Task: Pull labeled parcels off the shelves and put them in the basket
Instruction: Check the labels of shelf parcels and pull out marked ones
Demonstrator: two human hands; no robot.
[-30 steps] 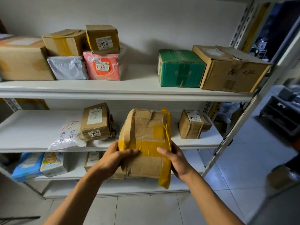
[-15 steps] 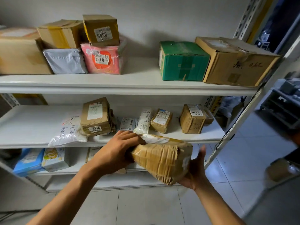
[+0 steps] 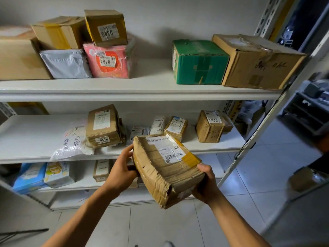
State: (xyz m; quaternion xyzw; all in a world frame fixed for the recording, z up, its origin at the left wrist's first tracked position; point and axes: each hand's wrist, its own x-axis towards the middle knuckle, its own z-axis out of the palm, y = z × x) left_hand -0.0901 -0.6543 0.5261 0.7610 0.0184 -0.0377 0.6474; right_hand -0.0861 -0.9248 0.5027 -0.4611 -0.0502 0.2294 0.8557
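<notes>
White metal shelving against a pale wall, light tiled floor (glossy), dark rack at right

A parcel storeroom is shown: white metal shelves against a plain wall are stacked with numbered, labelled cardboard parcels.

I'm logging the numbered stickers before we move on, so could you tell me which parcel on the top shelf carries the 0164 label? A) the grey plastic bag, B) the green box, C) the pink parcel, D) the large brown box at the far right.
C: the sticker reading 0164 sits on the front of the pink parcel, under the small brown box marked 0346.
</notes>
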